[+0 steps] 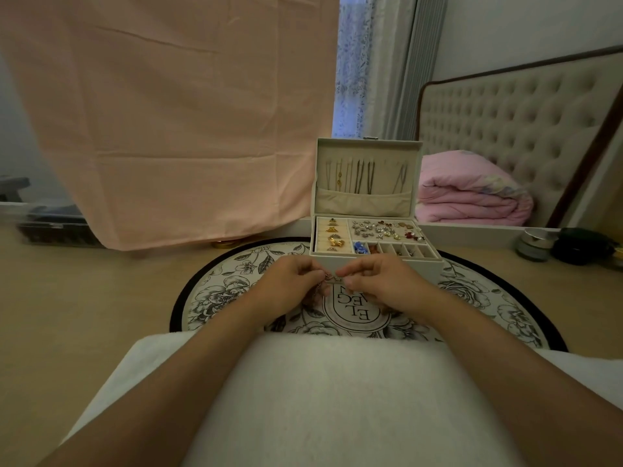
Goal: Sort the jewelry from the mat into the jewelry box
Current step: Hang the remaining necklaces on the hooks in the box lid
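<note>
A cream jewelry box (381,262) stands open at the far side of a round floral mat (236,291). Necklaces hang inside its raised lid (367,173). Its tray holds gold rings at the left and several earrings and small pieces at the right. Just in front of the box, my left hand (293,281) and my right hand (381,281) meet above the mat. Both pinch a thin silvery chain (332,279) between fingertips; part of it hangs down by my left fingers. Most of the chain is hidden by my hands.
A white cushion (320,392) lies across my lap, covering the mat's near edge. A pink sheet (168,123) hangs at the left, a folded pink quilt (472,190) and tufted headboard sit at the right. A small jar (534,244) and dark items stand far right.
</note>
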Tool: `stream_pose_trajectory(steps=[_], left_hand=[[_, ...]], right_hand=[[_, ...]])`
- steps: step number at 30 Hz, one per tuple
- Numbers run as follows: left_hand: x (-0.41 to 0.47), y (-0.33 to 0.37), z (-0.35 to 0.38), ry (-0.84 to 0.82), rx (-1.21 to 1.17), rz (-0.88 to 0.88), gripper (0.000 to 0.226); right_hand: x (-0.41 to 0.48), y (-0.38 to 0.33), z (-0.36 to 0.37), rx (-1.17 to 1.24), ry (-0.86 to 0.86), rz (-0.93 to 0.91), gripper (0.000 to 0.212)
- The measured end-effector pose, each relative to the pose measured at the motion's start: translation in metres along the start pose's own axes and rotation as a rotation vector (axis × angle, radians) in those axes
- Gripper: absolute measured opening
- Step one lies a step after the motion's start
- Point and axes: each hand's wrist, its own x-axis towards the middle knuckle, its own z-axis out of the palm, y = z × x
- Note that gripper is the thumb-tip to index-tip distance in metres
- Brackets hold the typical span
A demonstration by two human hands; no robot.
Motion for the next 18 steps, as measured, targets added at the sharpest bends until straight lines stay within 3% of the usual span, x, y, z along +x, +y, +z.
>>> stream_pose_trajectory(steps=[5,11,18], left_hand=[[0.0,0.002,0.008,0.057,0.039,0.006,0.017],[-0.001,0.004,0.011,-0.001,-0.05,0.006,0.026],[-0.002,0.006,0.01,-0.077,-0.211,-0.003,0.02]], right_hand=[[0.005,0.001,0.006,-0.193,0.036,-0.056,0.012],[0.003,0.001,0.006,-0.017,0.025,-0.021,0.008],[0.001,-0.004,0.006,0.075,0.02,0.007,0.023]])
